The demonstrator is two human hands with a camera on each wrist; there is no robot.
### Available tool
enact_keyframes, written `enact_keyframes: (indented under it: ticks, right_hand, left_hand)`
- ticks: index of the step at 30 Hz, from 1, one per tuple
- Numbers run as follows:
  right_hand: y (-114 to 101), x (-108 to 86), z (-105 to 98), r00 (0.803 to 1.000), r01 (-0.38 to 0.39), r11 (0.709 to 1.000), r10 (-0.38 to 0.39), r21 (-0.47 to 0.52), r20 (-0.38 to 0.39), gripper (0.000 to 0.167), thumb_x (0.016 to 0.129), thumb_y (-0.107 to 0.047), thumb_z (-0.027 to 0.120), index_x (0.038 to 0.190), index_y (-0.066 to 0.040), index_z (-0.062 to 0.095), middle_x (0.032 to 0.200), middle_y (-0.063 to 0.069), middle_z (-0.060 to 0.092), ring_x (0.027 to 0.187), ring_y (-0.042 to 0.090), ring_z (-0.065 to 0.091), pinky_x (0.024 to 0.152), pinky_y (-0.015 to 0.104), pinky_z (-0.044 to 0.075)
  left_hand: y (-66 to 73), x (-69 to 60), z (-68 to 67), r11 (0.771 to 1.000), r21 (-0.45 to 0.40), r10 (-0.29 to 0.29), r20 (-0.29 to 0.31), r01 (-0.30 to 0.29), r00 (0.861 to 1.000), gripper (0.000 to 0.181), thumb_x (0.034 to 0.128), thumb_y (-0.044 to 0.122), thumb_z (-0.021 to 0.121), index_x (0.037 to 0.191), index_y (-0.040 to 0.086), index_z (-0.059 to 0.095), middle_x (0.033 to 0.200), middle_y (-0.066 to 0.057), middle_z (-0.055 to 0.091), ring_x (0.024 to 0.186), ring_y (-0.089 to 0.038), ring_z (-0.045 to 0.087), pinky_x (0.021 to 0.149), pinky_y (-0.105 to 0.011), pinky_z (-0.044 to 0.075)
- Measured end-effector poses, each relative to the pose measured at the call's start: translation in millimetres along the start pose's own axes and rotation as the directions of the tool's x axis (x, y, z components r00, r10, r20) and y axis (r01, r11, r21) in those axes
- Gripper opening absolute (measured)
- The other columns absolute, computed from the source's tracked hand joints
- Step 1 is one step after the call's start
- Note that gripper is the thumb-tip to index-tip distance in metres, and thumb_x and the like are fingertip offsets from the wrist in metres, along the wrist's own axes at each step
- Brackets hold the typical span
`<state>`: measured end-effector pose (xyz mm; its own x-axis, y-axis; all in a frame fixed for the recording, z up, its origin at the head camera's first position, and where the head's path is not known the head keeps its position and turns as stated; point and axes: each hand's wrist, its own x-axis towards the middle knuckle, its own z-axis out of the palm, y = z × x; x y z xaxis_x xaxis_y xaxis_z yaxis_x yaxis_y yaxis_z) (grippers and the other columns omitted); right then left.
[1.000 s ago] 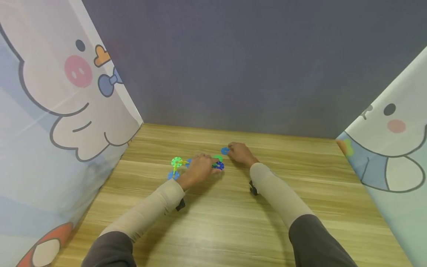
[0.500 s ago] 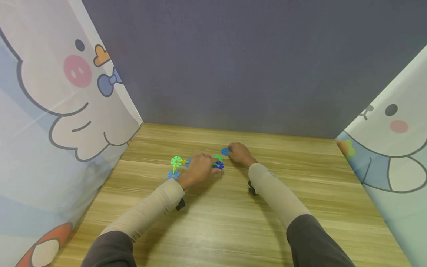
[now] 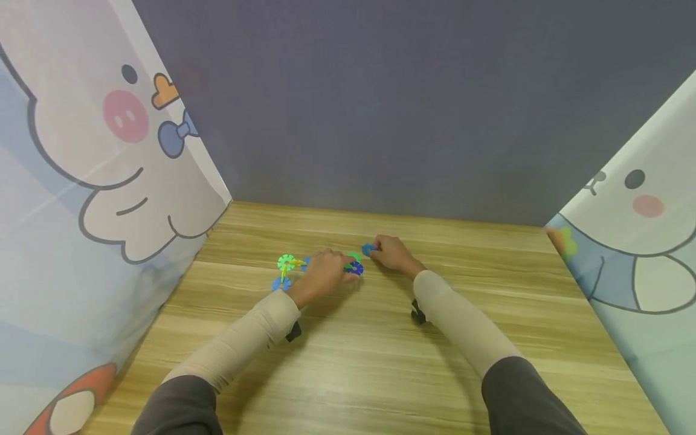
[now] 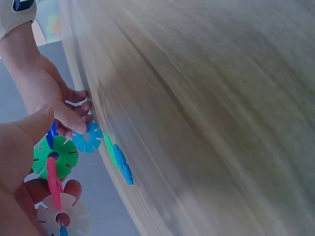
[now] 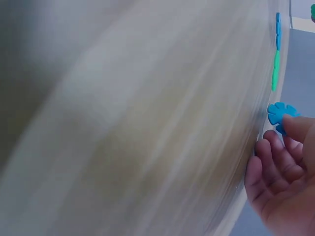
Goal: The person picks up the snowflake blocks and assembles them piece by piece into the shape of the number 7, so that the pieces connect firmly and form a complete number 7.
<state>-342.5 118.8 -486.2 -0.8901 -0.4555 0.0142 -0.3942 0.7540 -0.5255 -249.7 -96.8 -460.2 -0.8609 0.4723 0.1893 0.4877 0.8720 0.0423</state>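
My left hand (image 3: 324, 270) grips a chain of slotted plastic snowflake discs. In the left wrist view a green disc (image 4: 63, 160), an upright pink disc (image 4: 53, 179) and a whitish disc (image 4: 49, 216) are interlocked by the fingers. Left of that hand in the head view are a bright green disc (image 3: 286, 262), a blue disc (image 3: 281, 284) and yellow ones, linked together. My right hand (image 3: 395, 254) pinches a single blue disc (image 5: 279, 114) between thumb and fingers, close above the table. My left palm hides part of the chain.
A green disc (image 4: 110, 150) and a blue disc (image 4: 123, 164) lie low by the tabletop, near the held discs. The wood-grain table (image 3: 348, 362) ends at a dark grey panel (image 3: 370, 109). Cartoon-printed cloths (image 3: 60, 241) hang at both sides.
My right hand has shifted slightly towards me with the blue disc, which looks a little more turned. My left hand stays nearly still on the chain.
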Motion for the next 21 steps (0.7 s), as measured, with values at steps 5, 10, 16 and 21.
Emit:
enact_keyframes:
  ticks: [5,10,16,21]
  right_hand:
    - [3.2,-9.9,-3.5,0.998,0.056,0.998,-0.056,0.038,-0.014,0.014,0.102,-0.022,0.060,0.094,-0.010,0.058,0.078,0.002,0.060,0.066,0.014,0.049,0.064,0.027,0.044]
    - [6.1,-18.0,-6.6,0.995,0.099,0.993,-0.098,0.058,-0.030,0.010,0.101,-0.020,0.062,0.099,-0.009,0.063,0.095,0.008,0.073,0.085,0.021,0.067,0.079,0.037,0.058]
    - [3.2,-24.1,-8.6,0.988,0.150,0.986,-0.148,0.077,-0.037,0.012,0.099,-0.016,0.066,0.108,-0.009,0.068,0.091,0.005,0.075,0.081,0.017,0.068,0.073,0.032,0.058]
    - [-2.3,-32.7,-11.4,0.983,0.178,0.980,-0.173,0.092,-0.056,0.011,0.097,-0.015,0.068,0.107,-0.009,0.070,0.085,0.003,0.074,0.073,0.012,0.064,0.068,0.028,0.055]
  left_hand:
    - [0.4,-0.8,0.2,1.000,0.005,-0.007,0.008,0.007,1.000,0.051,0.0917,0.052,0.070,0.129,0.017,0.071,0.110,-0.009,0.078,0.089,-0.026,0.071,0.082,-0.040,0.063]
    - [0.2,0.9,2.1,1.000,0.002,-0.007,0.013,0.007,1.000,0.051,0.0922,0.053,0.069,0.129,0.018,0.071,0.112,-0.008,0.077,0.090,-0.026,0.071,0.082,-0.040,0.063]
    - [1.1,2.5,3.5,1.000,-0.012,-0.008,0.014,0.008,1.000,0.051,0.0919,0.051,0.070,0.130,0.017,0.071,0.113,-0.009,0.077,0.096,-0.029,0.073,0.085,-0.042,0.063]
    - [2.4,3.3,1.8,1.000,-0.008,-0.015,0.016,0.015,1.000,0.052,0.0916,0.052,0.070,0.130,0.017,0.070,0.112,-0.009,0.077,0.094,-0.029,0.073,0.080,-0.041,0.064]
